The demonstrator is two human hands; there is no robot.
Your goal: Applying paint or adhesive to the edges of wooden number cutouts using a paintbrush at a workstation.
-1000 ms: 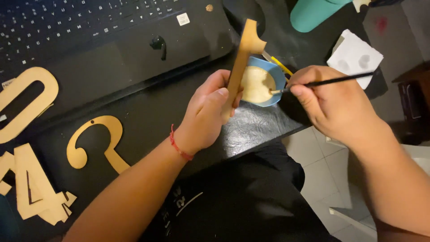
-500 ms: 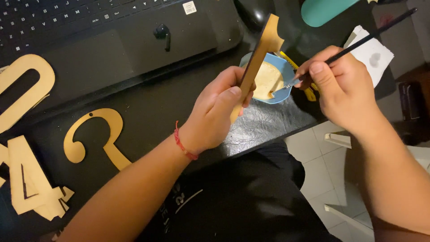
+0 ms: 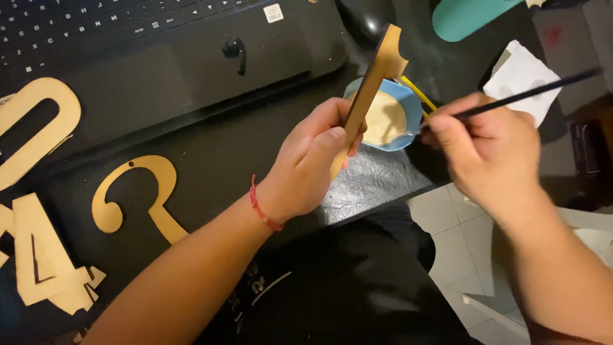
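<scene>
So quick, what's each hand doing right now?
Left hand: closed on a flat wooden cutout, held on edge beside the blue dish.
Right hand: closed on a thin black paintbrush.

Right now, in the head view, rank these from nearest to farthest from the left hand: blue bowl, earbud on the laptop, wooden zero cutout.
Measured from the left hand:
1. Blue bowl, just beyond its fingertips, toward the right hand.
2. Earbud, up on the laptop's palm rest.
3. Wooden zero cutout, far out at the table's left edge.

Single head-worn view, looking steeply down, close over black desk (image 3: 211, 160) edge
</scene>
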